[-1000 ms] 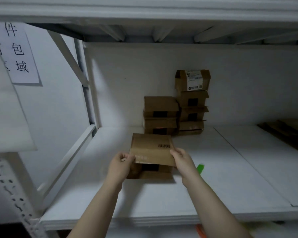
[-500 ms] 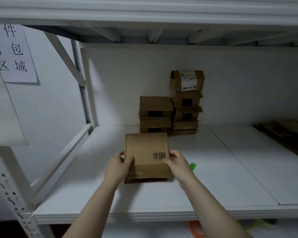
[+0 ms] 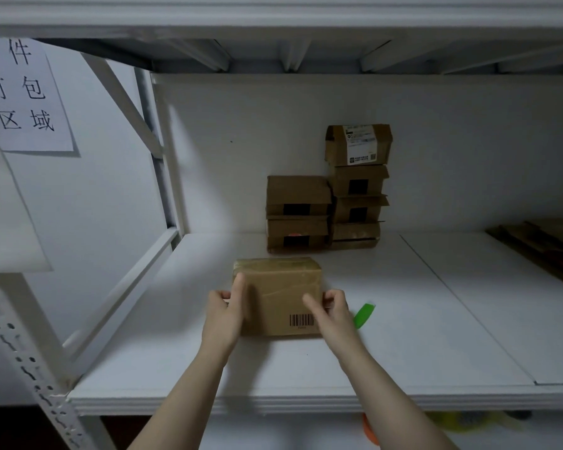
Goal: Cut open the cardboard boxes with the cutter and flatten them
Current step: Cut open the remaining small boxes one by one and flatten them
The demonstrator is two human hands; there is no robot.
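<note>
A small brown cardboard box (image 3: 278, 293) with a barcode on its near right corner and clear tape across its far edge rests on the white shelf board (image 3: 306, 371). My left hand (image 3: 225, 310) grips its left side and my right hand (image 3: 330, 310) grips its right side. A green cutter (image 3: 364, 315) lies on the board just right of my right hand, partly hidden by it. Against the back wall stand two stacks of similar boxes, a low stack (image 3: 298, 214) and a taller stack (image 3: 358, 186) topped by a box with a white label.
Flattened brown cardboard (image 3: 546, 241) lies at the far right of the shelf. A white upright and diagonal brace (image 3: 150, 177) close the left side. The upper shelf (image 3: 273, 14) hangs overhead. A paper sign (image 3: 23, 95) hangs at left. An orange object (image 3: 369, 430) shows below the shelf.
The box has been tipped over and set down: its barcoded face, upright and tilted before, now faces up, with the taped edge at the far side. Both hands stayed on its sides.
</note>
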